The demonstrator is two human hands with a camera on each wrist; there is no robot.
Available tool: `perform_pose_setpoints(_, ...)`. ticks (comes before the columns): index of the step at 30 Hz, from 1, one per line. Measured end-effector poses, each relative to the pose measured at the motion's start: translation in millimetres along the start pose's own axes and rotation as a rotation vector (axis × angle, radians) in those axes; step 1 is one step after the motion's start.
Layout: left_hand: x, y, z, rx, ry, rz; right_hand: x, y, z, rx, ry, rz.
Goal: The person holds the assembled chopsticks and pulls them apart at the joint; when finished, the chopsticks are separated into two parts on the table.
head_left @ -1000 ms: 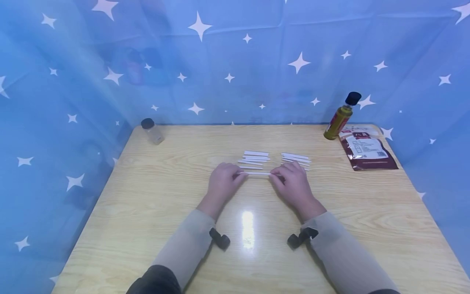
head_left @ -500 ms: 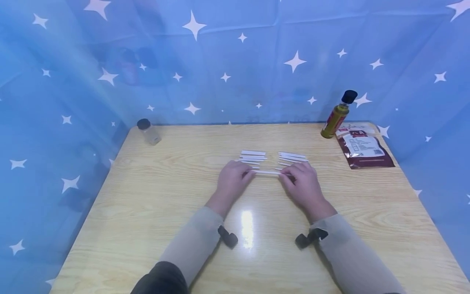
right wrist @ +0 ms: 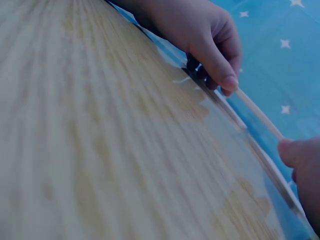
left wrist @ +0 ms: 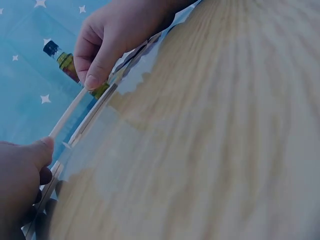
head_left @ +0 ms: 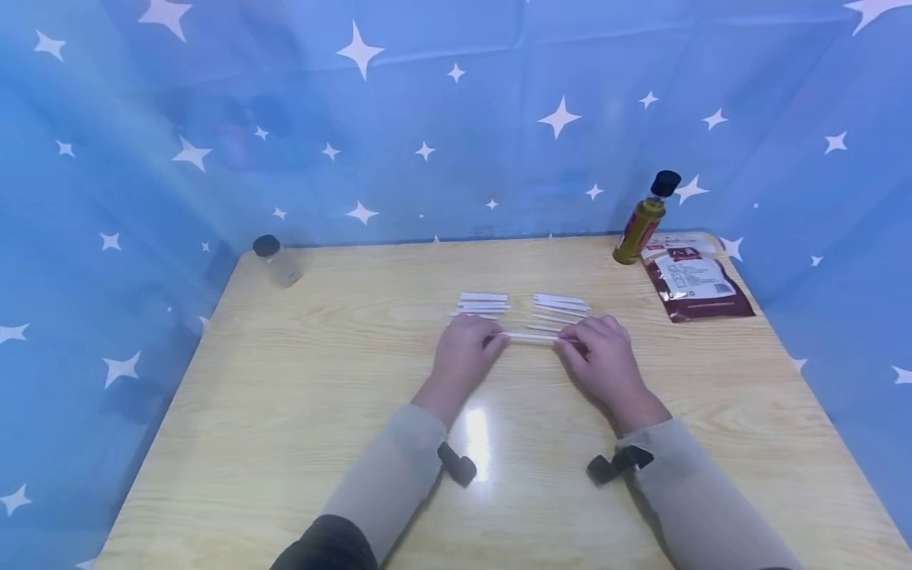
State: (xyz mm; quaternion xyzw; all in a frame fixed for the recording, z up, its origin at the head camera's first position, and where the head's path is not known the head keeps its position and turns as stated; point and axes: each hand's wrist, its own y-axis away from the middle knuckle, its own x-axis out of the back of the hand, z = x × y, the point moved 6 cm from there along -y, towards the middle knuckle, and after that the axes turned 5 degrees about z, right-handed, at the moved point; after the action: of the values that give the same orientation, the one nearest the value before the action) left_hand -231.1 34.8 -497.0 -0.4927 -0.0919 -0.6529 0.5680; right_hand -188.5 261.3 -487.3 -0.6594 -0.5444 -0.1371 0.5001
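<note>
Between my two hands stretches a thin white stick, roughly level across the table. Its left end is pinched by the thumb and fingers of my left hand. My right hand pinches the other end in the same way. Both wrist views show the stick raised over the tabletop, with the right hand at its far end. Just beyond the hands lie two groups of similar white sticks, a left group and a right group. Their near sticks are partly covered by my hands.
A clear jar with a black lid stands at the table's back left corner. At the back right are a bottle of yellow-green liquid and a maroon and white packet. A blue star-patterned cloth hangs behind the wooden table.
Both hands have moved right together, carrying the stick past the left group toward the right one. The head view has turned slightly, so the table things appear shifted left.
</note>
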Motion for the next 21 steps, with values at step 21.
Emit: perform_pose_setpoints(21,-2.0,7.2,-3.8,0.045,0.199,-0.065,3.6,9.6,13.6,-0.092,-0.155,-0.067)
